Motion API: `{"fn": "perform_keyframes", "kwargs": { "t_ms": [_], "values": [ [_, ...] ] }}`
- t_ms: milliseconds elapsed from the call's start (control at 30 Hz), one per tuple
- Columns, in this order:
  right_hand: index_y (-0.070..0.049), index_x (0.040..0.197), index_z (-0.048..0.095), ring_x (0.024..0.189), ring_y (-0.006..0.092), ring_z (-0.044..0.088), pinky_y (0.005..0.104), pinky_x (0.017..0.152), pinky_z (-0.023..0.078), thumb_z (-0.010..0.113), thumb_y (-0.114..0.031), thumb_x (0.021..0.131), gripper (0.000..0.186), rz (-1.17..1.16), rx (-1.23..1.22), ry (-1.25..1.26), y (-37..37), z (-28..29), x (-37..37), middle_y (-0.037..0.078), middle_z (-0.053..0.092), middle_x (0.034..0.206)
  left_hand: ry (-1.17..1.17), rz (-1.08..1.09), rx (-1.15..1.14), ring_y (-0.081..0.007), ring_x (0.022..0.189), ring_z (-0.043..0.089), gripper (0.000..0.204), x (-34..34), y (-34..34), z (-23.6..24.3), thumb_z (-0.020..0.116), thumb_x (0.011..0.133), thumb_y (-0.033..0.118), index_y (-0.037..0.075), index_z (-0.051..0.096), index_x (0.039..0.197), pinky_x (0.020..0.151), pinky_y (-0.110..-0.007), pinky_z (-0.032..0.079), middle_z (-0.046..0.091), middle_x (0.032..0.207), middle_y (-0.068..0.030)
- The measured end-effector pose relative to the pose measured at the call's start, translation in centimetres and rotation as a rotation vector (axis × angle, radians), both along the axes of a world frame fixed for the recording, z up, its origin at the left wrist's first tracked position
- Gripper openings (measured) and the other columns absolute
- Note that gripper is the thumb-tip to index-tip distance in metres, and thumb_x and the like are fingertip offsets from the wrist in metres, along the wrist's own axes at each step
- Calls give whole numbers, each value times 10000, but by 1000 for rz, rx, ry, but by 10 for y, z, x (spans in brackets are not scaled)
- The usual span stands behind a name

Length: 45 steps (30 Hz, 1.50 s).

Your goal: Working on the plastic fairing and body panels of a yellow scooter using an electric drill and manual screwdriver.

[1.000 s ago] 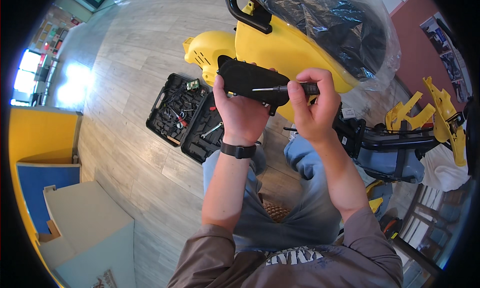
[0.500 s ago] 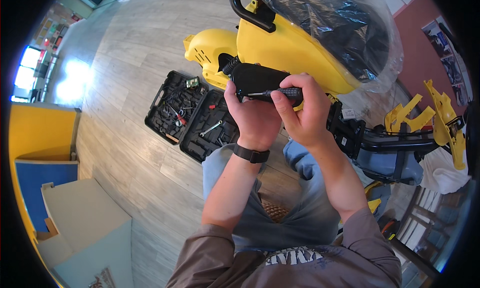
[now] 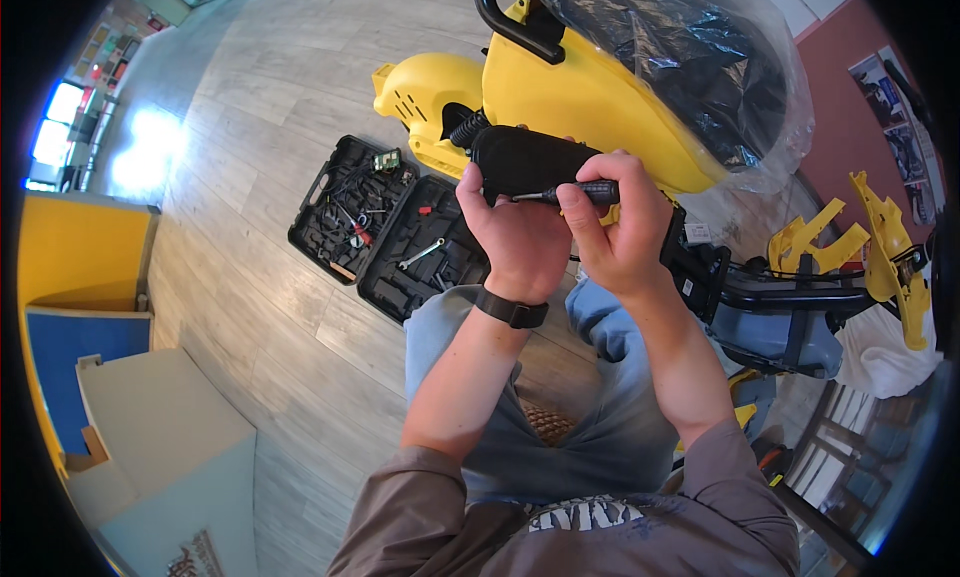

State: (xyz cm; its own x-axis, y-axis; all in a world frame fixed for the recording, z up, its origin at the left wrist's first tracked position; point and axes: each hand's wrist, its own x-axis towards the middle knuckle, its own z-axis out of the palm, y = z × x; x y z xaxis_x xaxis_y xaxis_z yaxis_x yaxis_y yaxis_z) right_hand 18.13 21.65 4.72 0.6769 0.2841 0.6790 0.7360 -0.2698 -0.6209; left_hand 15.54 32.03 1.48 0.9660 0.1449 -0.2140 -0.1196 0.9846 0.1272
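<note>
My left hand [image 3: 525, 245] grips a flat black part with rounded corners [image 3: 540, 157] by its lower left edge, the thumb along the rim and the other fingers hidden behind. In my right hand [image 3: 632, 227] is a screwdriver [image 3: 598, 193], its black handle between thumb and fingers. The thin shaft points left along the lower edge of the black part, toward my left thumb. What the tip touches is too small to make out. Just beyond the part stands a large yellow plastic body [image 3: 560, 87] with a black coil spring [image 3: 468, 129] at its left.
A black tool case [image 3: 361, 265] lies spread on the wood floor, with a wrench [image 3: 421, 254] and other tools inside. Clear plastic wrap [image 3: 785, 107] covers the yellow body's upper right. Black tubing [image 3: 790, 299] and yellow pieces [image 3: 815, 239] are at right. A pale box [image 3: 165, 417] stands left.
Both hands, with the black part and the screwdriver, have shifted slightly right in the picture. The yellow body also appears a little further right. Both grips stay the same.
</note>
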Motion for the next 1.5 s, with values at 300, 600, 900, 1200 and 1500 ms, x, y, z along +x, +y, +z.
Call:
{"fn": "perform_keyframes", "kwargs": {
  "t_ms": [300,600,900,1200,1500],
  "values": [
    [-53,912,585,627,224,545,310,538,438,748,-174,857,211,-11,-12,-12,0,1,1,67,586,783,10,-4,-1,-253,1154,568,562,0,-1,-2,376,953,544,106,575,1244,1028,-403,416,630,1215,-62],
    [-58,898,587,674,238,597,344,568,460,733,-85,828,163,-4,-39,105,5,22,2,71,625,809,53,0,68,-247,1107,594,587,0,-8,0,377,954,563,73,579,1205,991,-400,444,646,1174,-65],
    [-33,1038,578,780,322,602,394,703,493,634,-75,823,227,31,-156,26,2,25,5,128,624,903,61,-42,11,-262,1083,607,589,-1,-9,-1,368,964,562,66,566,1211,970,-402,464,637,1177,-87],
    [-42,1003,604,754,299,602,396,703,484,692,-195,883,213,-21,-291,-6,0,26,2,97,648,877,40,-54,37,-200,1077,613,512,-2,-8,-4,410,960,560,125,596,1156,937,-347,453,665,1118,-21],
    [-32,1045,580,766,289,585,399,731,473,679,-90,865,213,-47,-183,-63,3,21,6,109,640,922,9,-35,-5,-244,1178,560,530,-3,-8,2,410,975,516,89,564,1249,1061,-393,408,621,1234,-59]
  ]
}}
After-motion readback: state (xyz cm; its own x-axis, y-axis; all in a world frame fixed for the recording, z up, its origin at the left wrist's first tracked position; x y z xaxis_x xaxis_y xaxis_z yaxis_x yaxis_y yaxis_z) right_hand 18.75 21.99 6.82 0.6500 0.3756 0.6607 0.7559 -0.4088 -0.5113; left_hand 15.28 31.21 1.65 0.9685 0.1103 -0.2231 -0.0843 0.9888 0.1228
